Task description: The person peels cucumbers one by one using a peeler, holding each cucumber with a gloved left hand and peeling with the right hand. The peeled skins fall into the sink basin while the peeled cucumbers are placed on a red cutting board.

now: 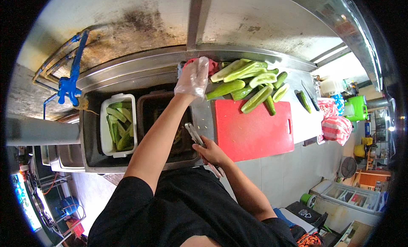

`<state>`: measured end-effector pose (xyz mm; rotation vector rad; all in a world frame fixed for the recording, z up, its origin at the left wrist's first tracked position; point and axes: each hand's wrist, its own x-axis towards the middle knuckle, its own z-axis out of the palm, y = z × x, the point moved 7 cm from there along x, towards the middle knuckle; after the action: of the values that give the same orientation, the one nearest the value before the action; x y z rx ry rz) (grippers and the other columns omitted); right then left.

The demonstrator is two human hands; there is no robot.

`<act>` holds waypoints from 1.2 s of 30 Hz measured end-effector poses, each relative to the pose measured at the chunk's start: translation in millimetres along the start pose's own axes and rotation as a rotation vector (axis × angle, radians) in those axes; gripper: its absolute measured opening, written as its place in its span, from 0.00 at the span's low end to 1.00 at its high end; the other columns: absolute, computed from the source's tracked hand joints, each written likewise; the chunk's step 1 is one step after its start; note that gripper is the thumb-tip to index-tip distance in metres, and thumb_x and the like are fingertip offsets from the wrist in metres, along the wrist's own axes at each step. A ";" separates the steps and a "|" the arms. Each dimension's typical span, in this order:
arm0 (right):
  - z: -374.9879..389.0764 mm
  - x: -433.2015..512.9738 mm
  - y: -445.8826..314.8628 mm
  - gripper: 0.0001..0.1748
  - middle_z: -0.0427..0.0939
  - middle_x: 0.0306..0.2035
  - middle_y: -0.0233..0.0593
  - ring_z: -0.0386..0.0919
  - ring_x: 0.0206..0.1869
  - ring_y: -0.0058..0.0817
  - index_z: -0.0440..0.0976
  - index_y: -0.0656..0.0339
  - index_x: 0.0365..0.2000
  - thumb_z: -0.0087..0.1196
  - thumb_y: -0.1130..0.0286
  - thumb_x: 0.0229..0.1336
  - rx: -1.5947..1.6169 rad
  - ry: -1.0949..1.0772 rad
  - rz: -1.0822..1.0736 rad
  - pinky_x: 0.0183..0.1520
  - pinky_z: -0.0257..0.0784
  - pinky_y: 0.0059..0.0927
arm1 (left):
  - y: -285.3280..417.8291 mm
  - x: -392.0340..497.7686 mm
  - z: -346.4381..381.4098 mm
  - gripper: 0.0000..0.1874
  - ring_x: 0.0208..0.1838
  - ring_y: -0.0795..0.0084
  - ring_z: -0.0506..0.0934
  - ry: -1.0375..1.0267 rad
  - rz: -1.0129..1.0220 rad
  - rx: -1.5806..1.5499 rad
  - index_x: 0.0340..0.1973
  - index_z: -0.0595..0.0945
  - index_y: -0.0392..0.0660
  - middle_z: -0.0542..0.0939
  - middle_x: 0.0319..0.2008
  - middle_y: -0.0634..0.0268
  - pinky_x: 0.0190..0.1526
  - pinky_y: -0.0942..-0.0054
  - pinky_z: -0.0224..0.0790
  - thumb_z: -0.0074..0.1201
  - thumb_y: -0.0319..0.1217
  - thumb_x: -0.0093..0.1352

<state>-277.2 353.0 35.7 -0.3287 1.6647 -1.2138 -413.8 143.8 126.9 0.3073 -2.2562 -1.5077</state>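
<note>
My left hand (193,77), in a clear plastic glove, reaches to the back of the steel counter over a red cloth (212,68); its fingertips are partly hidden, so I cannot tell whether it grips the cloth. My bare right hand (210,152) holds metal tongs (193,132) near the counter's front edge. Right of my left hand lies a heap of halved and hollowed cucumbers (242,71), some overlapping the back of a red cutting board (253,129). A white tub (134,132) in the sink at left holds more cut cucumber pieces (119,129).
A dark tub (194,154) sits beside the white one, partly behind my left forearm. A knife (309,93) and a cucumber piece (303,102) lie at the right, near striped plastic bags (337,129). A blue faucet (68,89) stands over the sink's left end.
</note>
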 end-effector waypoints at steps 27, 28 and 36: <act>255.1 99.1 -64.6 0.21 0.82 0.29 0.54 0.83 0.37 0.56 0.78 0.61 0.41 0.59 0.52 0.63 -0.775 0.024 -0.211 0.40 0.77 0.52 | -296.9 -274.5 -262.0 0.22 0.57 0.46 0.79 -0.384 -0.730 0.824 0.52 0.79 0.34 0.80 0.55 0.44 0.57 0.52 0.72 0.60 0.38 0.69; 243.9 94.7 -58.7 0.21 0.82 0.29 0.54 0.83 0.36 0.56 0.78 0.61 0.41 0.59 0.52 0.63 -0.713 0.103 -0.178 0.40 0.77 0.51 | -298.3 -276.5 -257.2 0.22 0.56 0.47 0.80 -0.424 -0.698 0.847 0.53 0.78 0.34 0.80 0.55 0.45 0.57 0.53 0.74 0.61 0.34 0.68; 190.3 45.0 -18.6 0.19 0.82 0.28 0.55 0.83 0.33 0.52 0.77 0.67 0.39 0.61 0.58 0.62 -0.415 0.378 0.018 0.38 0.74 0.45 | -312.7 -290.0 -236.3 0.25 0.56 0.51 0.81 -0.670 -0.728 1.049 0.60 0.75 0.38 0.80 0.55 0.46 0.54 0.57 0.77 0.58 0.25 0.66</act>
<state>-145.5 207.5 28.5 -0.3502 2.2482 -0.9481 -62.1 -59.0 -143.1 1.1468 -3.6017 -0.4805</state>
